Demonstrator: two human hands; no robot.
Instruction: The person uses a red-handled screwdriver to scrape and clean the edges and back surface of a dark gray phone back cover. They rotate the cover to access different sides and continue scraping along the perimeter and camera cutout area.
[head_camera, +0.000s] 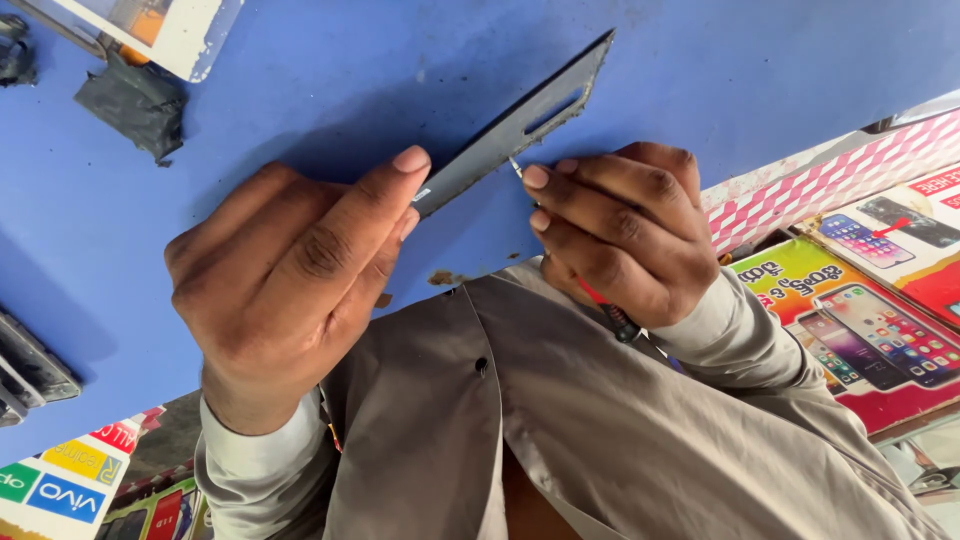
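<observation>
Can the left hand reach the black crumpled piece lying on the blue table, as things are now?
Probably not freely: the left hand is holding the dark flat panel, while the black crumpled piece lies apart on the blue table, with nothing between.

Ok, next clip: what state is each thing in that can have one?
Left hand: gripping the dark panel's near end.
Right hand: closed around the screwdriver.
Dark panel: held on edge, tilted above the blue table.
Screwdriver: tip against the panel's edge.
Black crumpled piece: lying loose on the table.
</observation>
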